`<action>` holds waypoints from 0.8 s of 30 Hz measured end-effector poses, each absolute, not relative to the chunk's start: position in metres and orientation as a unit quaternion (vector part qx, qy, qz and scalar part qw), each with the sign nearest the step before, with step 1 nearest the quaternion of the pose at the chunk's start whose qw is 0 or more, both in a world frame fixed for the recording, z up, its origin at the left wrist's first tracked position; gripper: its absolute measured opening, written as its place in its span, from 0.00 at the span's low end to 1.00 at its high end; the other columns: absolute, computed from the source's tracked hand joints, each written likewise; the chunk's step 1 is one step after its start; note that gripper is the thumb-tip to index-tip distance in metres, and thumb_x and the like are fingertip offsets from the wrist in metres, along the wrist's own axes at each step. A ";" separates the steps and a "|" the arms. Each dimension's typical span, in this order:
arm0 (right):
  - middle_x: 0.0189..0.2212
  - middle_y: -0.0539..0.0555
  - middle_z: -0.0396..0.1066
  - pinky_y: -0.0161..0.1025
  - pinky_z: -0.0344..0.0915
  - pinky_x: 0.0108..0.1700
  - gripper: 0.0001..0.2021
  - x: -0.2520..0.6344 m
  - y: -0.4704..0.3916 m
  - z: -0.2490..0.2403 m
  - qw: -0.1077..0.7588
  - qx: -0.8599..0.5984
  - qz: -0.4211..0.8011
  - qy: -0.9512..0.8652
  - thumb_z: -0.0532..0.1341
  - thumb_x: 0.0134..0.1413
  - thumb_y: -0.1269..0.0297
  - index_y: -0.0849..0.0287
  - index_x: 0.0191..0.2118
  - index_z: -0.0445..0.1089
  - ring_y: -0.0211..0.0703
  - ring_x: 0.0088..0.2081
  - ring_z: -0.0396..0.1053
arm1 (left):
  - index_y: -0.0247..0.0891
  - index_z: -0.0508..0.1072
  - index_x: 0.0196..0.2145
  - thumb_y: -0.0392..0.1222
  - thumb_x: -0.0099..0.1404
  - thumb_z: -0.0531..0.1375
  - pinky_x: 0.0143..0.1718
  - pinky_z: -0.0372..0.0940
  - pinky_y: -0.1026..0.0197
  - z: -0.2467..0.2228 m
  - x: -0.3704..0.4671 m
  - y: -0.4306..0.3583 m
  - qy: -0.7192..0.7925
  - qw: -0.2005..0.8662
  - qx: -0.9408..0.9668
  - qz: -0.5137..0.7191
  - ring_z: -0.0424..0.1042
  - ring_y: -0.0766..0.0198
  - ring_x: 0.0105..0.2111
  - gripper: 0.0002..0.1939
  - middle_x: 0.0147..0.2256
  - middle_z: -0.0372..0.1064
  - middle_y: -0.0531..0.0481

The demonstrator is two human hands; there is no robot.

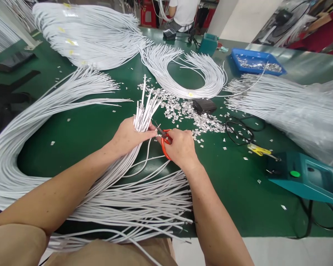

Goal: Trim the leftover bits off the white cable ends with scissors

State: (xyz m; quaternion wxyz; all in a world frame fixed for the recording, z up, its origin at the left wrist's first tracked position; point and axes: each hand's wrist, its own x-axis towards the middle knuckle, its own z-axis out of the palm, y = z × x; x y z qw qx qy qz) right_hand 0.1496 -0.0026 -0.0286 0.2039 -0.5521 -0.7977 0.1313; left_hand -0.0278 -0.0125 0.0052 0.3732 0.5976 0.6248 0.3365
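My left hand (130,135) is wrapped round a bunch of white cables (145,114), whose ends stick up above the fist. In my right hand (181,146) is a pair of orange-handled scissors (165,142), with the dark blades pointing left toward the left thumb. A single cable runs down between the two hands. Below them, a thick bundle of white cables (133,203) curves round from the left, its loose ends spread under my right forearm. Small silvery clippings (183,107) lie scattered on the green table just beyond my hands.
Coiled white cables (183,81) and a large cable bundle (88,37) lie at the back. To the right are a blue tray (258,61) of small pieces, bagged cables (288,103), yellow snips (259,149) and a teal machine (305,177). A person in white (183,14) is beyond the table.
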 end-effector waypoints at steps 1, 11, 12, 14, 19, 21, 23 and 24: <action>0.24 0.54 0.71 0.43 0.52 0.39 0.19 0.150 -0.003 -0.028 0.196 -0.552 0.124 -0.801 0.57 0.59 0.54 0.59 0.21 0.66 0.40 0.28 0.65 | 0.38 0.76 0.30 0.45 0.52 0.66 0.43 0.66 0.55 0.005 -0.028 -0.012 0.624 0.372 0.600 0.336 0.75 0.56 0.35 0.09 0.33 0.77 0.50; 0.25 0.55 0.71 0.43 0.52 0.38 0.17 0.150 -0.004 -0.028 0.173 -0.558 0.101 -0.805 0.58 0.59 0.57 0.58 0.21 0.66 0.45 0.31 0.68 | 0.38 0.75 0.30 0.47 0.51 0.68 0.41 0.66 0.55 0.007 -0.028 -0.012 0.636 0.378 0.586 0.331 0.74 0.55 0.35 0.11 0.33 0.77 0.49; 0.25 0.55 0.71 0.43 0.52 0.38 0.17 0.150 -0.004 -0.028 0.174 -0.559 0.101 -0.804 0.58 0.59 0.58 0.58 0.21 0.66 0.44 0.31 0.68 | 0.38 0.75 0.30 0.47 0.51 0.68 0.41 0.66 0.55 0.006 -0.029 -0.012 0.634 0.383 0.584 0.332 0.75 0.55 0.36 0.12 0.33 0.77 0.49; 0.24 0.55 0.71 0.43 0.52 0.37 0.17 0.150 -0.004 -0.028 0.175 -0.559 0.103 -0.804 0.58 0.59 0.58 0.58 0.21 0.66 0.44 0.30 0.67 | 0.38 0.75 0.31 0.47 0.50 0.68 0.42 0.67 0.54 0.004 -0.030 -0.011 0.624 0.398 0.580 0.340 0.75 0.54 0.36 0.13 0.33 0.77 0.49; 0.24 0.54 0.70 0.42 0.52 0.35 0.17 0.151 -0.003 -0.030 0.186 -0.555 0.105 -0.804 0.58 0.59 0.59 0.58 0.20 0.65 0.42 0.29 0.66 | 0.37 0.72 0.32 0.46 0.52 0.68 0.43 0.69 0.53 0.000 -0.033 -0.009 0.579 0.466 0.560 0.367 0.77 0.55 0.35 0.13 0.31 0.77 0.49; 0.24 0.53 0.69 0.42 0.52 0.36 0.17 0.152 -0.002 -0.031 0.189 -0.553 0.116 -0.803 0.58 0.58 0.59 0.58 0.20 0.64 0.41 0.28 0.65 | 0.37 0.71 0.32 0.45 0.53 0.68 0.41 0.69 0.55 0.000 -0.033 -0.009 0.565 0.486 0.553 0.373 0.77 0.57 0.34 0.13 0.30 0.77 0.50; 0.24 0.52 0.68 0.40 0.52 0.34 0.16 0.154 0.000 -0.031 0.195 -0.555 0.154 -0.794 0.60 0.56 0.58 0.58 0.20 0.64 0.39 0.27 0.63 | 0.37 0.70 0.32 0.44 0.53 0.68 0.39 0.69 0.56 0.001 -0.033 -0.009 0.559 0.501 0.544 0.374 0.77 0.58 0.33 0.13 0.29 0.77 0.50; 0.23 0.51 0.68 0.40 0.52 0.33 0.16 0.155 0.001 -0.030 0.202 -0.560 0.187 -0.781 0.62 0.54 0.58 0.59 0.20 0.65 0.39 0.26 0.61 | 0.37 0.70 0.33 0.44 0.53 0.69 0.38 0.69 0.57 0.002 -0.033 -0.009 0.558 0.508 0.539 0.374 0.77 0.58 0.33 0.14 0.29 0.77 0.50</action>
